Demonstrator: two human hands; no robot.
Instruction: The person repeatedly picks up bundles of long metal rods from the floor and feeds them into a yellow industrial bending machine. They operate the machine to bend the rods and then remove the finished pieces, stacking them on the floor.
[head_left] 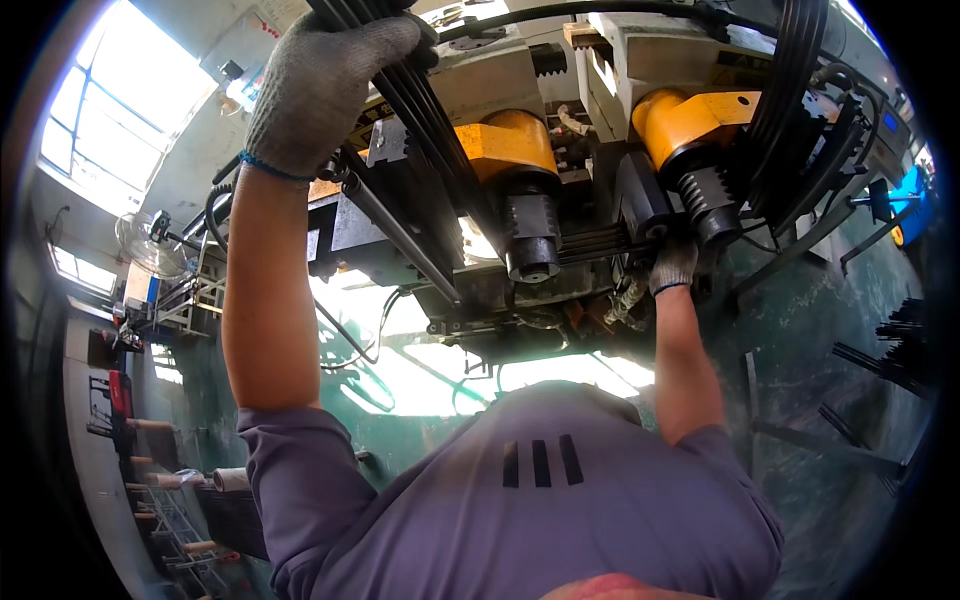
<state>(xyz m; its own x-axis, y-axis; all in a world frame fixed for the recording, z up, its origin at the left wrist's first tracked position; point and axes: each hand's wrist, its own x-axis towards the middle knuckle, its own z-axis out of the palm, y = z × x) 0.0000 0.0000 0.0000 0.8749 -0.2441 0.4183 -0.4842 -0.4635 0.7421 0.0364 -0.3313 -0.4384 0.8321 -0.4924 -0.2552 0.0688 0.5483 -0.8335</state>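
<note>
My left hand (325,85), in a grey knitted glove with a blue cuff, is raised at the upper left. Its fingers are wrapped round a bundle of long black tubes (425,120). These slope down to a dark ribbed cylinder (533,230) under a yellow machine arm (510,145). A row of black tubes (595,243) runs across between this cylinder and a second one (708,205). Gloved too, my right hand (674,266) reaches in below a dark block (642,195) next to the second cylinder. Its fingers are hidden there.
More black tubes (785,95) rise at the upper right, beside the second yellow arm (690,120). A slanted dark rod (395,225) stands near my left forearm. Black bars (880,370) lie at the far right. A fan (150,243) and racks are at the left.
</note>
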